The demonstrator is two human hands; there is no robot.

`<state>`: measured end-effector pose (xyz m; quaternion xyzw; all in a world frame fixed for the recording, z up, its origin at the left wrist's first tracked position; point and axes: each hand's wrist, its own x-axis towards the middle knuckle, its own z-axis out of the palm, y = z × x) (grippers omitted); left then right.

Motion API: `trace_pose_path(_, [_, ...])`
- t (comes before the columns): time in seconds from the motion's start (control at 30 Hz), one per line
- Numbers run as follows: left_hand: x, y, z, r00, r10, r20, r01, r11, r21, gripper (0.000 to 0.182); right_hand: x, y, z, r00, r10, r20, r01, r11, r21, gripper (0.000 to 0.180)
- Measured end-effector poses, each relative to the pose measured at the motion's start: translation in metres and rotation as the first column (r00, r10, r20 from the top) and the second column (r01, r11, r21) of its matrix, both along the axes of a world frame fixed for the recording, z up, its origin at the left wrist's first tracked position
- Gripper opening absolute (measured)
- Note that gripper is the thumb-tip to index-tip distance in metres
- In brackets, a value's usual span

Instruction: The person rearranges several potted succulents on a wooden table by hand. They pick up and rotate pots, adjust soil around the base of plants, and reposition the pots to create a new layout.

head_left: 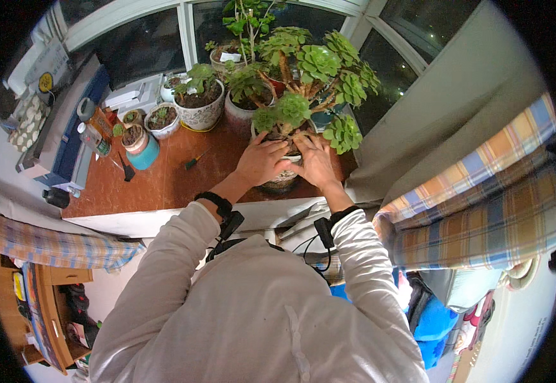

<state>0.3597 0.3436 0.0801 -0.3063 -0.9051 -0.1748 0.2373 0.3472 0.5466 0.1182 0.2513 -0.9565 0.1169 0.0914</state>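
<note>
A large branching succulent (291, 109) with green rosettes grows from a patterned ceramic pot (280, 181) near the front edge of the wooden windowsill. My left hand (264, 158) rests over the pot's left rim, its fingertips at the soil by the stem base. Opposite it, my right hand (314, 160) lies over the right rim with its fingers on the soil. Both thumbs come close together at the front of the pot. No tool shows in either hand, and the fingertips are partly hidden among soil and stems.
Behind and left stand a white patterned pot (200, 107), a small white pot (164, 125) and a turquoise pot (143, 152). A green-handled screwdriver (195, 162) and a small black shovel (127, 171) lie on the wooden top (163, 191). Bottles (93, 139) stand farther left; a plaid curtain (469, 225) hangs right.
</note>
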Motion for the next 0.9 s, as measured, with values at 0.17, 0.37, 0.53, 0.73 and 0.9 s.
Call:
trace_pose_path(0.17, [0.004, -0.01, 0.001, 0.998, -0.024, -0.064, 0.028, 0.998, 0.06, 0.032, 0.013, 0.006, -0.003, 0.999, -0.032, 0.012, 0.034, 0.991, -0.127, 0.089])
trace_pose_path(0.37, [-0.024, -0.034, -0.002, 0.989, 0.148, -0.014, -0.145, 0.982, 0.12, 0.027, 0.022, 0.013, -0.006, 0.998, -0.028, -0.06, 0.02, 0.991, -0.134, 0.065])
trace_pose_path(0.53, [-0.039, -0.029, -0.007, 0.986, 0.164, -0.001, -0.164, 0.986, -0.008, 0.031, 0.03, 0.001, -0.008, 0.997, 0.0, -0.074, -0.007, 0.995, -0.101, 0.053])
trace_pose_path(0.73, [-0.015, -0.028, 0.007, 0.975, 0.161, 0.15, -0.158, 0.987, -0.028, 0.034, 0.033, -0.005, -0.008, 0.998, -0.032, -0.062, 0.028, 0.998, -0.063, 0.061])
trace_pose_path(0.9, [0.005, -0.019, 0.01, 0.992, 0.066, 0.108, -0.067, 0.998, 0.005, 0.034, 0.031, -0.009, -0.012, 0.992, -0.068, -0.108, 0.064, 0.997, -0.044, 0.064])
